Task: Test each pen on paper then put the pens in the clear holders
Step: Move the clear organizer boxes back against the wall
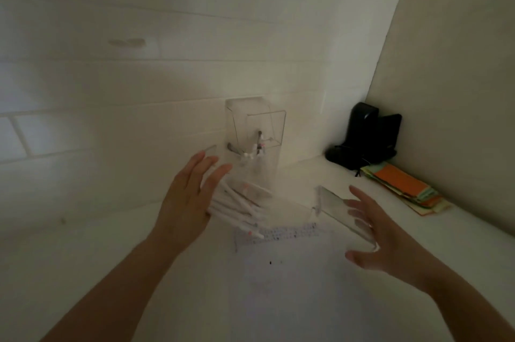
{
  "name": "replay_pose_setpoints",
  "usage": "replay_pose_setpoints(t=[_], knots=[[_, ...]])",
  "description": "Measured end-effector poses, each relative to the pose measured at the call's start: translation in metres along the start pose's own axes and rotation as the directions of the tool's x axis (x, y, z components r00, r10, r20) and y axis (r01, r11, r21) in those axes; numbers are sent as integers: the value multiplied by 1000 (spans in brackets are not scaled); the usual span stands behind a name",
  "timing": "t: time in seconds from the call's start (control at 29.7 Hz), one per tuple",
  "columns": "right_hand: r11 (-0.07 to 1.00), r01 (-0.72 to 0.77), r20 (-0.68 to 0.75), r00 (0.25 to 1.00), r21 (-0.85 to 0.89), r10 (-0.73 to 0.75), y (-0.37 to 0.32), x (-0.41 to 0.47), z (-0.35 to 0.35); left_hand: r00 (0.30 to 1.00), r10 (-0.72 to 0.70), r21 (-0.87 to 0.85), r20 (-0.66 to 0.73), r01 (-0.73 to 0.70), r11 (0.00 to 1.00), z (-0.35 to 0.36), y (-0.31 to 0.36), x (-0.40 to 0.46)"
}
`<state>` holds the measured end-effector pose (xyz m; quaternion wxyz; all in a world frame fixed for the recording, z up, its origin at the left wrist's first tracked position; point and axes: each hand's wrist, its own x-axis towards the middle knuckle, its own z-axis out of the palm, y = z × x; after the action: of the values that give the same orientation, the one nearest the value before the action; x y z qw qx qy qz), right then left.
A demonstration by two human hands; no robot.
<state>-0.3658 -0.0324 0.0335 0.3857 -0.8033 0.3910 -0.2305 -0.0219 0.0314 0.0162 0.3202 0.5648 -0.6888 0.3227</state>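
Observation:
A tall clear holder stands against the tiled wall with a few pens inside. In front of it lies a heap of several white pens on the counter. My left hand hovers at the left of the heap, fingers straight and spread, holding nothing. A second clear holder lies tilted on its side at the right; my right hand is open against its near end, fingers spread. A white sheet of paper with small test marks along its top lies between my arms.
A black device sits in the back right corner. A stack of coloured paper notes lies beside it along the right wall. The white tiled wall rises directly behind the holders.

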Motion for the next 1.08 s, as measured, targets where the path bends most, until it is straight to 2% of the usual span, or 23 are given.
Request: replay_pose_setpoints(t=[0.1, 0.27, 0.37, 0.61, 0.67, 0.78, 0.84, 0.94, 1.08], knots=[[998, -19, -42, 999, 62, 22, 17, -1, 8, 991, 121, 99, -55, -115, 988, -4, 16, 17], [968, -44, -141, 987, 248, 81, 28, -1, 17, 972, 203, 180, -122, -179, 967, -6, 39, 43], [933, -18, -148, 986, 360, 77, 34, 0, 19, 956, 261, 195, -136, -233, 953, -6, 47, 53], [971, -10, -155, 987, 238, 48, 35, -4, -6, 943, 312, 290, -118, -268, 919, -3, 36, 63], [993, -3, -118, 993, 118, 17, 31, -2, -18, 943, 316, 310, -108, -270, 912, -1, 31, 62], [986, -25, -35, 999, -166, 20, 20, 5, -39, 939, 326, 332, -108, -275, 902, 0, 28, 58], [969, -18, -12, 1000, -247, 15, 12, 8, -49, 939, 325, 337, -113, -272, 902, -1, 28, 55], [979, 29, -47, 998, -202, -40, 10, 8, -55, 939, 311, 351, -149, -243, 904, -3, 30, 54], [995, 101, -113, 989, 4, -100, 15, 5, -48, 936, 287, 380, -201, -195, 904, -9, 34, 56]])
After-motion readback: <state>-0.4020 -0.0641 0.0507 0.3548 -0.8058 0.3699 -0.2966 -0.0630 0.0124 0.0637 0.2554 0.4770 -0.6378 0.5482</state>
